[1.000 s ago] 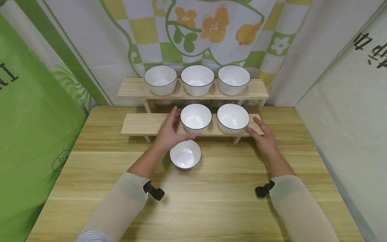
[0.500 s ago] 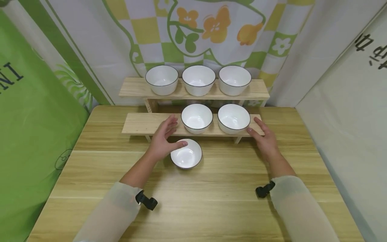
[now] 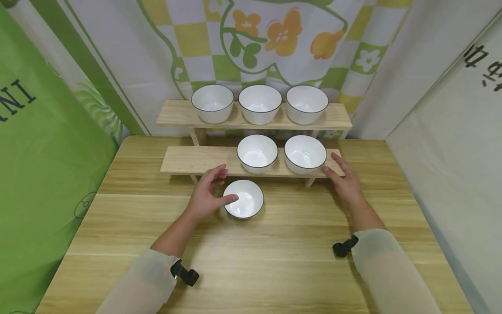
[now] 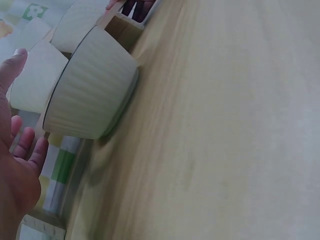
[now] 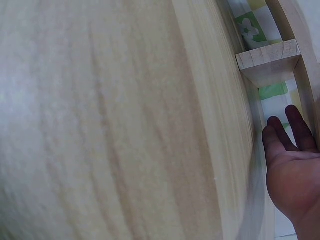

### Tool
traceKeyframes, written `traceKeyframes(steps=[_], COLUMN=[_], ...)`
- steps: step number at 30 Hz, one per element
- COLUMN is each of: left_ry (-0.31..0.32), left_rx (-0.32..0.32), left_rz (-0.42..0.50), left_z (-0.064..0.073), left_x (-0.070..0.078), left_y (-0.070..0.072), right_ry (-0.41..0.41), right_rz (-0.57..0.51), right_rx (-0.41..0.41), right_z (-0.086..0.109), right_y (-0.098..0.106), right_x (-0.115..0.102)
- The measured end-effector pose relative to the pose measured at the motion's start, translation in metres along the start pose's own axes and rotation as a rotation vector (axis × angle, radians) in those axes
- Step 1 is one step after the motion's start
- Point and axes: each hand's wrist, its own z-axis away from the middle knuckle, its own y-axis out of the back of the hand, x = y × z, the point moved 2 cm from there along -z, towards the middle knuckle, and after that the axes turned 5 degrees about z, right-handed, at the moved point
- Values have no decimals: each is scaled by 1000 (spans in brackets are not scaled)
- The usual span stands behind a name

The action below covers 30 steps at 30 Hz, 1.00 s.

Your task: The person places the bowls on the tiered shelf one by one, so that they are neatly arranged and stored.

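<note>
A white bowl with a dark rim sits on the wooden table in front of a two-step wooden rack. My left hand is at its left side, fingers apart and thumb over the near rim. The left wrist view shows the bowl's ribbed outer wall beside the spread fingers. On the lower shelf stand a middle bowl and a right bowl. My right hand is at that shelf's right end, thumb close by the right bowl. Its other fingers extend loosely in the right wrist view.
Three matching bowls stand in a row on the upper shelf. Behind the rack hangs a patterned curtain. A green cloth borders the table on the left, a pale panel on the right.
My left hand has left the middle bowl on the lower shelf and moved down and toward me, beside the bowl on the table. The right hand has stayed nearly still.
</note>
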Motion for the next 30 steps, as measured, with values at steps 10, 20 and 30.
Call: traceKeyframes(steps=[10, 20, 30], left_ry=[73, 207, 218], left_rx=[-41, -115, -154], left_rz=[-88, -243, -250], left_z=[14, 22, 25], left_x=[-12, -22, -23], left_y=[-5, -11, -19], right_ry=[12, 31, 21], right_rz=[2, -23, -29], right_rx=[13, 20, 18], right_z=[-2, -3, -1], right_y=[0, -2, -2], right_x=[2, 2, 0])
